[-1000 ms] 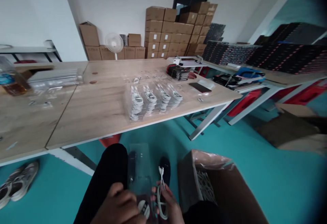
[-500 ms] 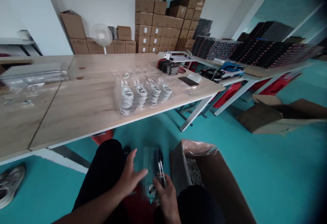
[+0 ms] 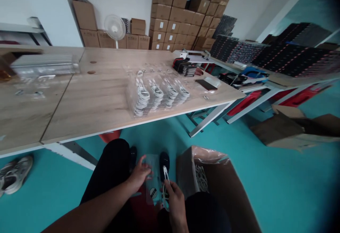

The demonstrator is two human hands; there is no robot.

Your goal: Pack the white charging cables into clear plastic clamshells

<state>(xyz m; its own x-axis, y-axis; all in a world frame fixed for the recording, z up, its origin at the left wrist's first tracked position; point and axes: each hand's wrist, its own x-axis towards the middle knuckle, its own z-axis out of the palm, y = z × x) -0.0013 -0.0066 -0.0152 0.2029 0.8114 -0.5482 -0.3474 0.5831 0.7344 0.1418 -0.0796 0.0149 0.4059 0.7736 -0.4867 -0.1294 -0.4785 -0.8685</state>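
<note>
L hand [image 3: 139, 177] was clamped on the clear pack's [image 3: 152, 183] edge over the lap, R hand [image 3: 174, 198] just beside it pinched shut on the white cable [image 3: 165, 178]: prob. light, floppy, best gripped near the plug.

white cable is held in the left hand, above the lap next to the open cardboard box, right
Not the left: the head view shows the white cable pinched in the right hand, while the left hand holds a clear plastic pack. The rest stands: it is above the lap, next to the open cardboard box.
</note>
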